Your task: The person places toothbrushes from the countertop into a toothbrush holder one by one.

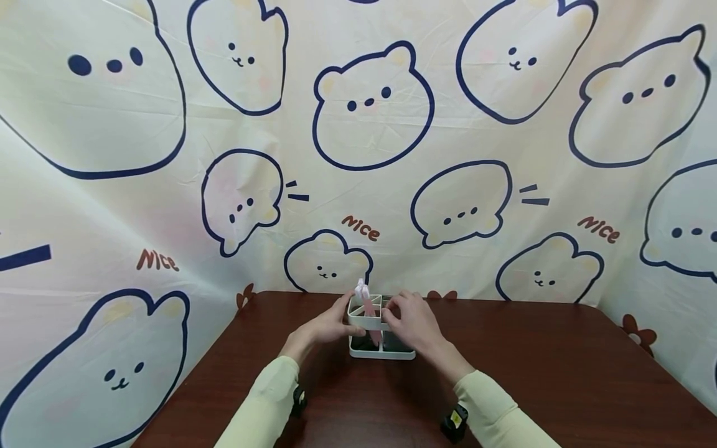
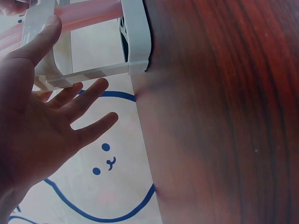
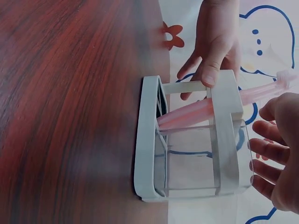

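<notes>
A pale two-tier desk holder [image 1: 382, 355] stands upright at the table's far edge, divided into compartments. Pink sticks with pale tops [image 3: 191, 114], like toothbrushes, lean in its left half. A clear plastic cup [image 3: 194, 161] sits in the right half, its rim above the upper frame. My left hand [image 2: 44, 112] grips the frame's left side, thumb in front and some fingers behind, others spread. My right hand [image 3: 280, 154] is at the cup's upper rim, bent fingertips right against the edge; I cannot tell whether thumb and fingers pinch it.
The dark wood-grain table [image 1: 521, 361] extends to both sides and in front. Behind it hangs a pale cloth [image 1: 370, 137] printed with cartoon animal outlines, close to the back of the holder. Small black devices are strapped to both wrists, such as the right wrist camera [image 1: 455, 423].
</notes>
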`<control>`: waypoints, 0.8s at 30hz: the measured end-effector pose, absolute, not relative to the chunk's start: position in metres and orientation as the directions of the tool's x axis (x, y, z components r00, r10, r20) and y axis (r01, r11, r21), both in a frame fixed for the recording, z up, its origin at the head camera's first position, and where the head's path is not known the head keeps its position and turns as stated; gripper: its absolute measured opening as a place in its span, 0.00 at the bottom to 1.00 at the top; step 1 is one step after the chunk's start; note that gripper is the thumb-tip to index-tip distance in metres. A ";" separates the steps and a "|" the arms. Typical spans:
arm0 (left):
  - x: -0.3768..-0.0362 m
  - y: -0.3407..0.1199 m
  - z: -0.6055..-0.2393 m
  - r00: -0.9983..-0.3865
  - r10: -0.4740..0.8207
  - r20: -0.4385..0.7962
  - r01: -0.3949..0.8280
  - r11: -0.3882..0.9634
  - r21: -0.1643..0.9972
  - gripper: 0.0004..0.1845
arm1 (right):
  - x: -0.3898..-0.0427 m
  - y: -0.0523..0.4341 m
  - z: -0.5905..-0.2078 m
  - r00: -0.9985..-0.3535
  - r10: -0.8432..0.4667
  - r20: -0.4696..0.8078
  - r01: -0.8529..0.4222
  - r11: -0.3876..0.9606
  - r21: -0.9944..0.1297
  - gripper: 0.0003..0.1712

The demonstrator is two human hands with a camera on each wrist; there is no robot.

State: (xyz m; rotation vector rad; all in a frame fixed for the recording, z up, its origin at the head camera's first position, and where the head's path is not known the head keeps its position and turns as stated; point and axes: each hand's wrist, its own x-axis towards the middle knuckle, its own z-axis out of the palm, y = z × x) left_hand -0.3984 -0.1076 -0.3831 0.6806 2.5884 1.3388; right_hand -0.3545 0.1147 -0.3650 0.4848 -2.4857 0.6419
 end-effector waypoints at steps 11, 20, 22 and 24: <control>-0.403 -0.110 -0.385 -0.882 0.465 0.070 0.328 0.503 0.799 0.52 | -0.351 0.137 -0.365 -0.827 -0.157 0.540 -0.436 0.786 -0.439 0.07; -0.397 -0.114 -0.380 -0.872 0.485 0.066 0.375 0.574 0.728 0.56 | -0.351 0.158 -0.367 -0.832 -0.160 0.532 -0.435 0.782 -0.446 0.15; -0.395 -0.117 -0.378 -0.871 0.486 0.065 0.394 0.615 0.683 0.57 | -0.350 0.164 -0.369 -0.840 -0.165 0.518 -0.430 0.783 -0.448 0.17; -0.394 -0.120 -0.375 -0.873 0.482 0.075 0.411 0.643 0.646 0.57 | -0.350 0.171 -0.370 -0.848 -0.162 0.505 -0.417 0.791 -0.447 0.20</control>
